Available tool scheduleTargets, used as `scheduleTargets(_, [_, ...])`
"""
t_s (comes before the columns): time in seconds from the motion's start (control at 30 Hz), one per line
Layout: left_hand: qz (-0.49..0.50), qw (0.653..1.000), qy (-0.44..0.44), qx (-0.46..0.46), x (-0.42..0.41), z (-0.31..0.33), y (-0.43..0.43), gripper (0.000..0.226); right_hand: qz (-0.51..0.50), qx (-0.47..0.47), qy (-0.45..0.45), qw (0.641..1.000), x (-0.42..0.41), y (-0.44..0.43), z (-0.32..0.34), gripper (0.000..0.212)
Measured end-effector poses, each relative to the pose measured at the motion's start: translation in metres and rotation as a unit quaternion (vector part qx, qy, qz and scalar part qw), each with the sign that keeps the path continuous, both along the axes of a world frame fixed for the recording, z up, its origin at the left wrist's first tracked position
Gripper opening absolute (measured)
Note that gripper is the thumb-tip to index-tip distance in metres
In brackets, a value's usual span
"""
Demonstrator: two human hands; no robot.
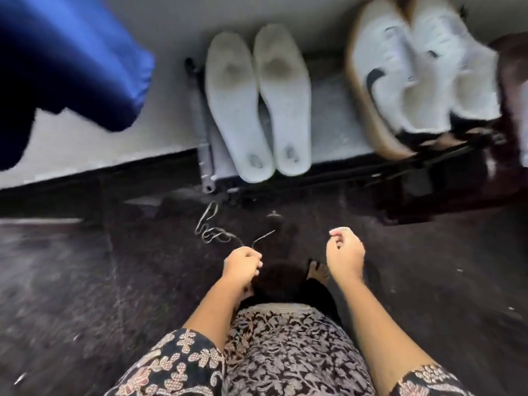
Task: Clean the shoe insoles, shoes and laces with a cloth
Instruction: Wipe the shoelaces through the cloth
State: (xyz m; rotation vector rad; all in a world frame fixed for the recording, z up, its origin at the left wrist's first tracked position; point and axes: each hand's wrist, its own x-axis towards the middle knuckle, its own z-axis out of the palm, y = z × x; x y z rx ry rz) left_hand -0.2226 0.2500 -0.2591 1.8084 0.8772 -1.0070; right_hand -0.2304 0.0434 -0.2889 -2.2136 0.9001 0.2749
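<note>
- Your left hand pinches one end of a lace; the rest trails on the floor.
- Your right hand hangs with fingers loosely curled, holding nothing.
- Insoles, visibly stained, lie at the rack's left end, and shoes at its right end.
- No cloth shows, so most of the wiping seems left.
- No containers in view.

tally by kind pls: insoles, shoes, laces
Insoles: 2
Shoes: 2
Lace: 1, one tangled strand as far as I can tell, pinched in the left hand
Total: 5
</note>
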Motion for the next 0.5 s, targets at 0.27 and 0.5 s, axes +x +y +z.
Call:
scheduleTargets(0.27, [-0.059,0.995,0.013,0.083,-0.042,-0.117,0.134,0.022,0.249,0.117,0.253,0.927,-0.027,0.148,-0.144,0.038])
scheduleTargets(0.5, [-0.144,0.987,-0.039,0.065,-0.037,-0.247,0.149,0.022,0.328,0.087,0.31,0.888,-0.043,0.207,-0.313,0.063])
